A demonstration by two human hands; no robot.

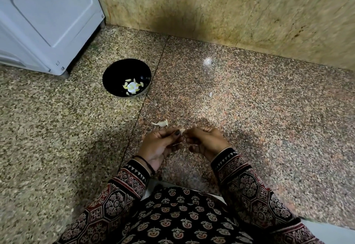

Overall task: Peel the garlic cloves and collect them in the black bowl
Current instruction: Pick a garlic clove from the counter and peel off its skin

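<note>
**Peeling in hand: one clove between both hands, bowl waiting up-left**

The person sits on the speckled granite floor (249,118) and works a small pale garlic clove (182,130) held just above it. The left hand (159,144) has its grip clamped on the clove, the dark-nailed thumb pressing on top. The right hand (206,141) meets it from the other side with its fingers curled in, and its grip looks pinched on the same clove or on its skin. The contact is too small to tell which.

This reads as the peeling step, not the collecting one. The clove is at the fingertips and well apart from the round black bowl (119,72), which stands on the floor ahead and to the left, near the white appliance (48,13). Several peeled yellowish-white cloves (132,86) already lie in the bottom of the bowl, so the task is under way but probably not finished. A torn papery white peel scrap (160,123) lies on the floor just beyond the hands.

How much skin remains on the held clove cannot be made out. The next move probably calls for pulling away any remaining skin with the right fingertips while the left hand steadies the clove. The bare clove then has to be carried forward and left over the bowl's rim and released inside, with the loose skin left out of the bowl.
</note>
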